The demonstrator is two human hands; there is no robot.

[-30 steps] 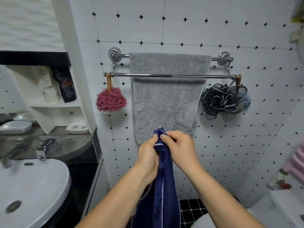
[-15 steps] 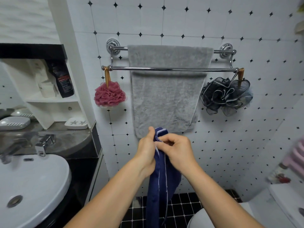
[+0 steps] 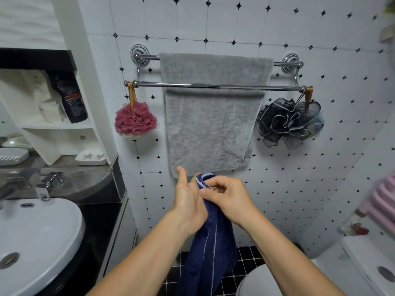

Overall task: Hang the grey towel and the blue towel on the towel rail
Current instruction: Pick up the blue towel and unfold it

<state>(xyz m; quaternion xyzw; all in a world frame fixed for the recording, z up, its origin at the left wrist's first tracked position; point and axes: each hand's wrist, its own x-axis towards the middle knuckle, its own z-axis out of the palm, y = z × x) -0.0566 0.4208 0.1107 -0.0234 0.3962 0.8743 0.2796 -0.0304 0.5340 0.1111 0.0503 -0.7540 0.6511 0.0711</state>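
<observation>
Grey terry towel (image 3: 209, 124) done, on chrome wall rail (image 3: 149, 83); navy towel (image 3: 210, 248) w/ white edging not up yet, right hand (image 3: 228, 197) pinching it, left hand (image 3: 188, 201) grip unclear.

Your left hand (image 3: 188, 201) and your right hand (image 3: 226, 197) are both bare. Your two forearms are bare too, from the wrists all the way down to the bottom edge, where the picture cuts them off. The left forearm (image 3: 149, 253) looks long and smooth and gets wider toward the edge. The right forearm (image 3: 288, 253) looks much the same. On the right hand you can see a short, plain thumbnail (image 3: 202, 192) and the round bumps of the knuckles (image 3: 236, 186). Anything you wear higher up is out of the picture.
</observation>
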